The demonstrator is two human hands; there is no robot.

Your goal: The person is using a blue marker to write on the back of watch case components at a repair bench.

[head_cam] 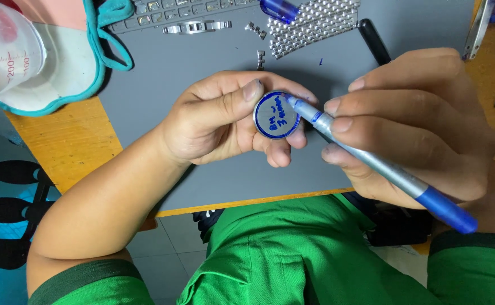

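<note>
Grey mat (202, 62) covers a wooden desk (66, 141). Above it, the left hand (213, 121) pinches a round disc (277, 115), thumb on its upper edge, fingers curled behind. The right hand (417, 121) grips a pen (371, 164) tightly, tip touching the disc's rim.

Bare grey mat (162, 73) left of the hands — metal watch links (309, 22) and black pen (374, 40) crowd beyond.
</note>
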